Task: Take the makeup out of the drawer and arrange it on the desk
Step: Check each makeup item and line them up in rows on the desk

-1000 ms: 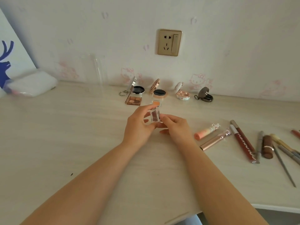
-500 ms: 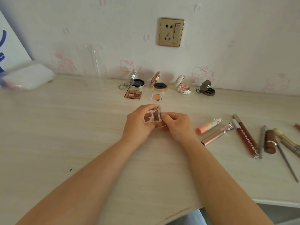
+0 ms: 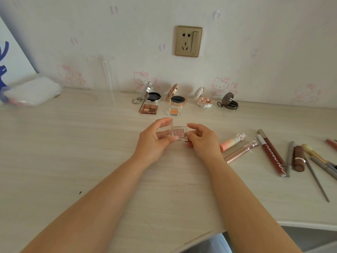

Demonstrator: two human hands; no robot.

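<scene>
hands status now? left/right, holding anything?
Left hand: pinching the clear lid of the small eyeshadow case, opened.
Right hand: fingers curled on the case's right edge.

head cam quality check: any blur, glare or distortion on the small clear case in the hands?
Head view: soft even daylight, no hard shadows; wide-angle bend curves the desk edge. The clear eyeshadow case between left hand and right hand is sharp enough, its lid nearly invisible. Plastic bag at far left is smeared.
</scene>
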